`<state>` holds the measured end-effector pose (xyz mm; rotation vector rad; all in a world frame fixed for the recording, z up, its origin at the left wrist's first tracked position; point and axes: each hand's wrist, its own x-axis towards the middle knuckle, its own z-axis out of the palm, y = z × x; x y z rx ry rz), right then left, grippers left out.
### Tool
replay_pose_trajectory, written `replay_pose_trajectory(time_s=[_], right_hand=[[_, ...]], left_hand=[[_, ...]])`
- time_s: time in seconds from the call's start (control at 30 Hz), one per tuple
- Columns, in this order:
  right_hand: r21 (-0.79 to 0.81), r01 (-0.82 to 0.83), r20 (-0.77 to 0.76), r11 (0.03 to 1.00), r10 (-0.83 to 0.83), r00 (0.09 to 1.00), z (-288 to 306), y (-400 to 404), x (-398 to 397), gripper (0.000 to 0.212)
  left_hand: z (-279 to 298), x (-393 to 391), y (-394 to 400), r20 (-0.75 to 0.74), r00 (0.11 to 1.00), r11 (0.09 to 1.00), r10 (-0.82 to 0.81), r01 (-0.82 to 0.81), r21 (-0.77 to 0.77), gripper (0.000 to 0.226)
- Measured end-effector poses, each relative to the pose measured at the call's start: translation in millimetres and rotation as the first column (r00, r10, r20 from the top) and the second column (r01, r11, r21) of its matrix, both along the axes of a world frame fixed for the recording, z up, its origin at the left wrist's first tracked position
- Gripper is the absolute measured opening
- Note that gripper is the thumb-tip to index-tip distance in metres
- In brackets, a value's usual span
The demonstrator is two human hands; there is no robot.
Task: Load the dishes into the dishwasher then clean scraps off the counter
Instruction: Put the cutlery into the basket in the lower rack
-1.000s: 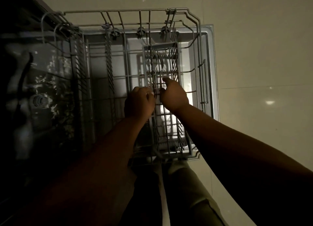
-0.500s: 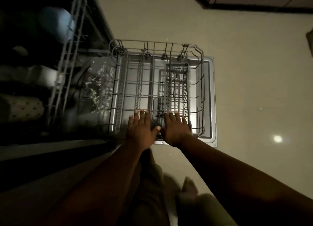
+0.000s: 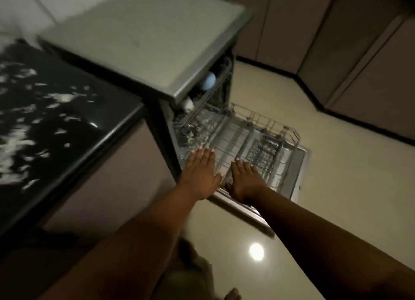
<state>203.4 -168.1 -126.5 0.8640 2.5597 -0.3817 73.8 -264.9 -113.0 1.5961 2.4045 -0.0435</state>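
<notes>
The dishwasher (image 3: 143, 41) stands open with its door (image 3: 298, 171) down flat. The lower wire rack (image 3: 258, 129) is pulled out over the door and holds a cutlery basket (image 3: 267, 151). My left hand (image 3: 199, 174) and my right hand (image 3: 243, 180) lie flat, fingers spread, at the rack's near edge, side by side, holding nothing. Inside the upper rack a pale blue bowl (image 3: 207, 81) and a white cup (image 3: 187, 103) show.
A black speckled counter (image 3: 45, 120) runs along the left, blurred by motion. Brown cabinets (image 3: 336, 41) line the far wall. The cream tiled floor (image 3: 348, 198) reflects a lamp. My legs and a bare foot (image 3: 232, 294) are below.
My hands let go of the cutlery basket and spread flat at the rack's near edge. The view pulled up and back, so the dishwasher top and counter came into sight.
</notes>
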Motion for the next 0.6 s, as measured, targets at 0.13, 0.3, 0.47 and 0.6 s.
replay_pose_trajectory(time_s=[0.13, 0.3, 0.47, 0.6], right_hand=[[0.076, -0.202, -0.094, 0.976, 0.209, 0.973, 75.7, -42.7, -61.8, 0.074], [0.277, -0.388, -0.281, 0.879, 0.460, 0.842, 161.4, -92.8, -156.4, 0.069], [0.350, -0.542, -0.336, 0.764, 0.642, 0.689, 207.6, -176.6, -250.4, 0.094], [0.373, -0.669, -0.330, 0.643, 0.766, 0.552, 222.5, -248.4, -302.8, 0.088]], left_hand=[[75.3, -27.1, -53.2, -0.156, 0.985, 0.988, 0.075, -0.051, 0.148, 0.070], [155.8, -92.9, -126.5, -0.239, 0.910, 0.917, 0.340, -0.264, 0.299, 0.070], [195.4, -158.4, -233.8, -0.238, 0.762, 0.771, 0.602, -0.479, 0.419, 0.076], [194.6, -194.3, -318.9, -0.146, 0.583, 0.584, 0.799, -0.695, 0.419, 0.076]])
